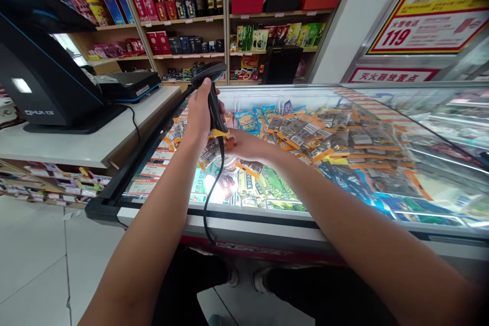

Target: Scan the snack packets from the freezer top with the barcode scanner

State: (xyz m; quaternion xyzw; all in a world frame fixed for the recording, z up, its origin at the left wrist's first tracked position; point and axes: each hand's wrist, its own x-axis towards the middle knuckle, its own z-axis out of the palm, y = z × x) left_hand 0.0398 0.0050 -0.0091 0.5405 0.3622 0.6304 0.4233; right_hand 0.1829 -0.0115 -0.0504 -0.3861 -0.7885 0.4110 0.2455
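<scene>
My left hand (198,112) is wrapped round the handle of a black barcode scanner (211,81), held upright above the glass lid of a chest freezer (267,216). The scanner's black cable (212,188) hangs down over the freezer's front edge. My right hand (246,143) lies just right of the scanner's base, fingers closed on a small orange-edged packet (221,135) that is mostly hidden. Under the glass lie several snack and frozen-food packets (305,135).
A white counter (76,147) at the left carries a black till screen (42,81) and a black printer (128,84). Shelves (183,20) of boxes and bottles stand behind. A red and yellow 119 sign (431,10) hangs at the right. White floor tiles (34,265) lie below.
</scene>
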